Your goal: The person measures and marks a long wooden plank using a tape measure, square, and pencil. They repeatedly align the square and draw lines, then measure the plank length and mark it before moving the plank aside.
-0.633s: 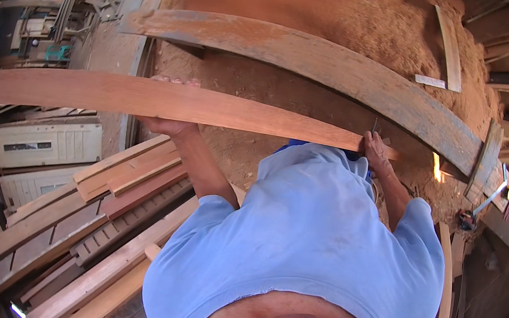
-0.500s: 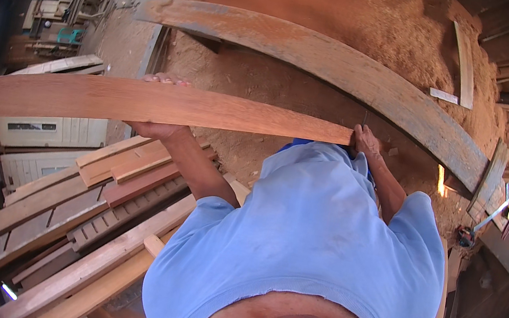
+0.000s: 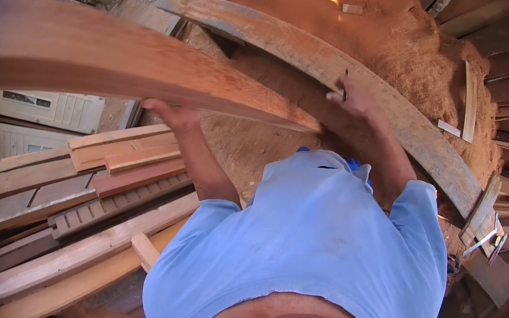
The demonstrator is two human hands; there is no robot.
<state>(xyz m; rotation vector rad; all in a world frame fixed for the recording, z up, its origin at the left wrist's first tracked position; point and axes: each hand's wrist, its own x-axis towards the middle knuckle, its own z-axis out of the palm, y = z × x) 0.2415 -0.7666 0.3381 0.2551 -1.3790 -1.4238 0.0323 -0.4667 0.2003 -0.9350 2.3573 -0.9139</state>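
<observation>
a long reddish-brown wooden plank (image 3: 129,66), smooth-faced with a fine streaky grain, ran across the upper left of the view, lifted off the ground and tilted slightly, its near end blurred and cut off by the dark rim on the left. the left hand (image 3: 165,111) was beneath the plank's lower edge, palm up against the wood; the fingers were hidden behind the board, so how far they curled could not be told. the right hand (image 3: 347,97) was at the plank's far end, just past its tapered tip, fingers closed around a thin dark pencil-like stick (image 3: 344,93); whether this hand also touched the plank could not be made out.

behind the hands lay a broad, weathered grey-brown beam (image 3: 406,126) with a rough, scuffed face, bending with the lens from upper left to lower right. beyond it rose a mound of fine orange-brown sawdust (image 3: 407,37), grainy and soft-looking, with a pale narrow wooden strip (image 3: 470,100) lying on it.

to the lower left a stack of squared timber lengths (image 3: 95,200) in pale and reddish tones lay side by side, some grooved, their ends cut off at the rim. the person's light blue t-shirt (image 3: 320,249) filled the lower middle and hid the ground beneath.
</observation>
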